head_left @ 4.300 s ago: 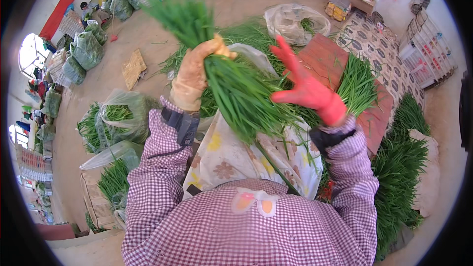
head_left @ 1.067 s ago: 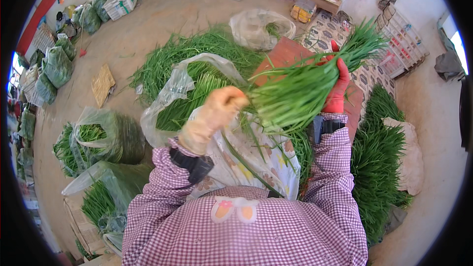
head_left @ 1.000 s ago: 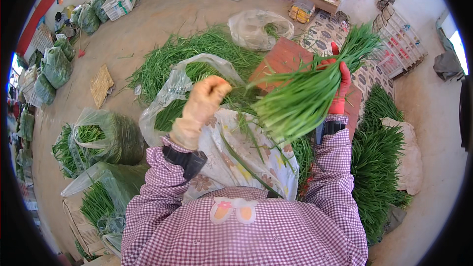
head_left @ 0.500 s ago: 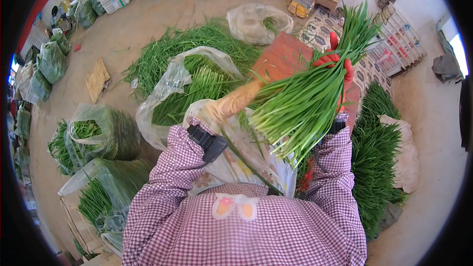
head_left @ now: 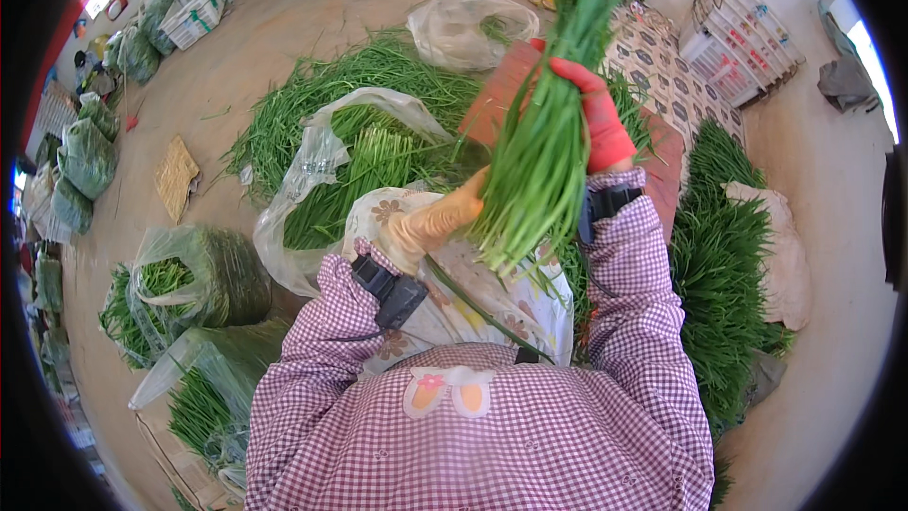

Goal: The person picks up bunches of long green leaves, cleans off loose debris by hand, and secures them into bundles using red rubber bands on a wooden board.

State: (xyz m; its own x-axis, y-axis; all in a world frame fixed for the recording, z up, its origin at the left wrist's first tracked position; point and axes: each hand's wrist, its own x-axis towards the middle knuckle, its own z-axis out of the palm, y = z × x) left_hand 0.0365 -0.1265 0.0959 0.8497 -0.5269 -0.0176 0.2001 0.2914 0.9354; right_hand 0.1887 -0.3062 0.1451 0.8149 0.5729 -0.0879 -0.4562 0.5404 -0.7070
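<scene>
A big bunch of garlic chives [head_left: 544,151] stands almost upright in front of me, leaf tips pointing away and pale cut ends toward my lap. My right hand [head_left: 598,114], in a red glove, is closed around its upper part from the right. Against the lower left side of the bunch is my left hand [head_left: 454,208] in a tan glove; its fingers are hidden by the leaves. Under the bunch lies a reddish board [head_left: 497,95], partly covered. A floral white cloth [head_left: 378,218] covers my lap.
An open clear bag of chives [head_left: 317,170] stands left of my lap, before a loose heap [head_left: 284,114]. More bagged chives [head_left: 232,279] sit farther left. A long pile of chives [head_left: 719,293] lies on my right. White crates [head_left: 733,47] stand at the far right.
The bunch has swung from a slant to nearly upright and moved left with my right hand. My left hand has come against its lower side.
</scene>
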